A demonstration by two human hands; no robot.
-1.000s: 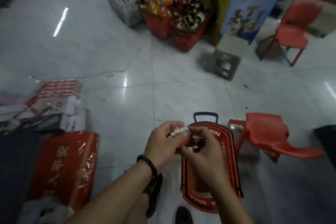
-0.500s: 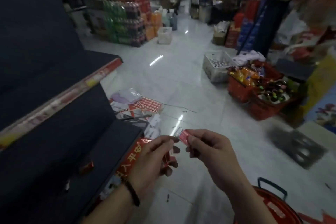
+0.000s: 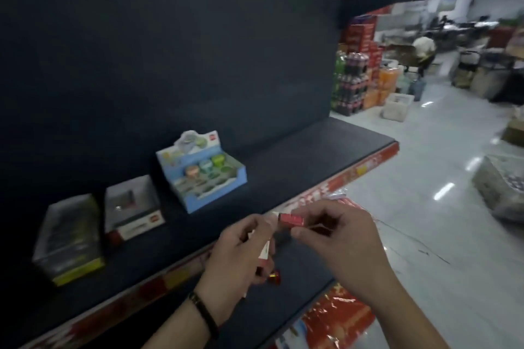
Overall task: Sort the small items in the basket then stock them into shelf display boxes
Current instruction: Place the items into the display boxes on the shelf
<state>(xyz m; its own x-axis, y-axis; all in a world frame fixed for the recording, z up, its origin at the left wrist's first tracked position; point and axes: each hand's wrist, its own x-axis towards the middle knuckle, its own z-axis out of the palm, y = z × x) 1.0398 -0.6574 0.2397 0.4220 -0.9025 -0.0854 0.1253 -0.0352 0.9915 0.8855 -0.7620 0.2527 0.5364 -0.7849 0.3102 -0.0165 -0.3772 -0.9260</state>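
My right hand (image 3: pixel 337 238) pinches a small red item (image 3: pixel 292 219) just in front of the shelf's edge. My left hand (image 3: pixel 241 252) grips a few small red and white items (image 3: pixel 265 251), held close to the right hand. On the dark shelf (image 3: pixel 283 167) stand three display boxes: a blue box (image 3: pixel 198 176) with round coloured items, a clear box with a white label (image 3: pixel 131 207), and a clear box with a yellow-green base (image 3: pixel 68 238). The basket is out of view.
The shelf's front edge carries a red price strip (image 3: pixel 351 171). Red packaged goods (image 3: pixel 337 317) lie on the floor below. Stacked drink crates (image 3: pixel 357 76) stand past the shelf end, boxes line the aisle on the right, and a person (image 3: pixel 424 48) is far off.
The view has swung up from the red basket on the floor to the shelf. Both hands came up together with the small items and now hover at the shelf edge.
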